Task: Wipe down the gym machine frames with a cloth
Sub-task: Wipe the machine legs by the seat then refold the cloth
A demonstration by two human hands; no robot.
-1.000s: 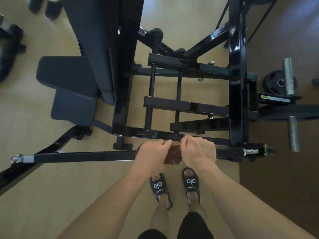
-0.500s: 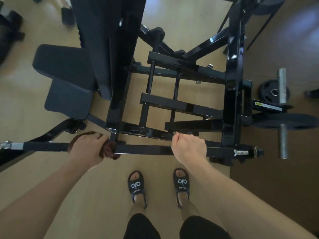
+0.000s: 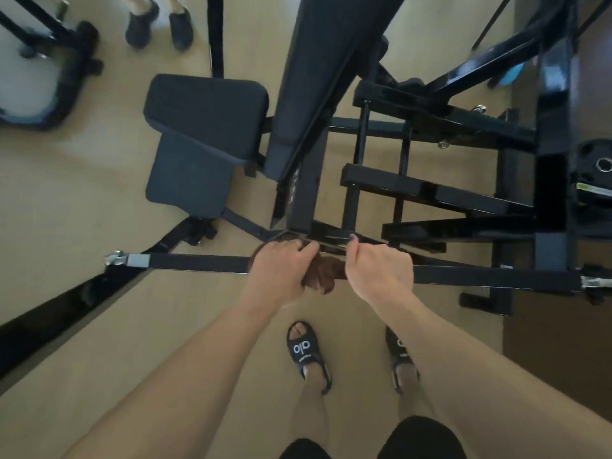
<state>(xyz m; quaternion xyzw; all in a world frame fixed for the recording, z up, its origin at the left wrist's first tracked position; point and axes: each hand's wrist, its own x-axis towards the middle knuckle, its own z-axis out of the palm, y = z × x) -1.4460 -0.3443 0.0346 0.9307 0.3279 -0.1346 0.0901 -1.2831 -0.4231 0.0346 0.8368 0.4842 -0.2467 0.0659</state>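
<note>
Left hand [image 3: 281, 271] slid back (seemingly gripping cloth [image 3: 323, 279])

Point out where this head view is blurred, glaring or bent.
Head view: motion smear on the feet at top left; window glare on the glossy black frame at upper right; the bar under both hands bows with wide-angle distortion; the cloth is dim but sharp.

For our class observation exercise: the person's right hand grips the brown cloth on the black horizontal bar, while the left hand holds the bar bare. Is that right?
Not quite. The head view shows the left hand gripping the brown cloth on the black horizontal bar; the right hand holds the bar bare.
</note>
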